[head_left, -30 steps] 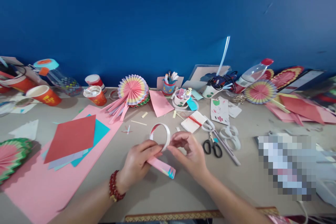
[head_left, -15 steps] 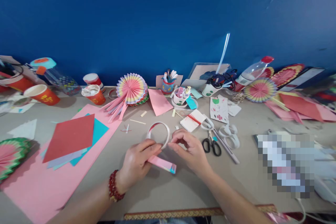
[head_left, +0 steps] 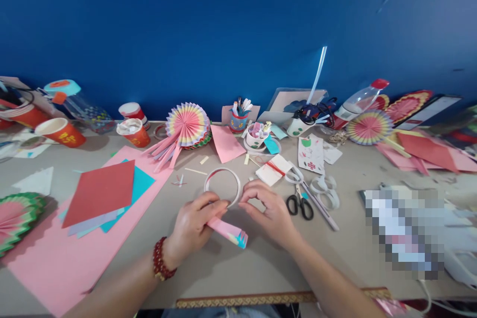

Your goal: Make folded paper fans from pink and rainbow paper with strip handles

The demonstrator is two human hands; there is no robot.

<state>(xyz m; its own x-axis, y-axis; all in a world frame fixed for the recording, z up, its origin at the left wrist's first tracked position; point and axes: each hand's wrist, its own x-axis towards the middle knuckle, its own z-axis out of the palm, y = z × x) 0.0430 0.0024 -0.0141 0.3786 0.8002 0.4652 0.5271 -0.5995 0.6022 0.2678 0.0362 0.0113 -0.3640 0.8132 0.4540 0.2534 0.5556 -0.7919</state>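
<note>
My left hand (head_left: 193, 222) is closed around a folded pink paper strip (head_left: 226, 231), whose pleated end shows blue tips. The same hand's thumb and fingers also grip the lower edge of a roll of white tape (head_left: 239, 186), which stands out above them. Just right of the roll, my right hand (head_left: 271, 212) has its thumb and forefinger pinched together close to the roll's edge. Whatever is between those fingertips is too small to make out. Black-handled scissors (head_left: 299, 204) lie right of my right hand.
Red, blue and lilac paper sheets (head_left: 100, 194) lie on a large pink sheet (head_left: 48, 271) at left. Pleated paper fans (head_left: 187, 124), paper cups (head_left: 61, 132) and a plastic bottle (head_left: 359, 104) line the blue wall. A grey pen (head_left: 321, 208) lies beside the scissors.
The tape roll has tilted slightly left and up in my left hand. The paper strip's free end has dipped a little; my right hand stays almost still.
</note>
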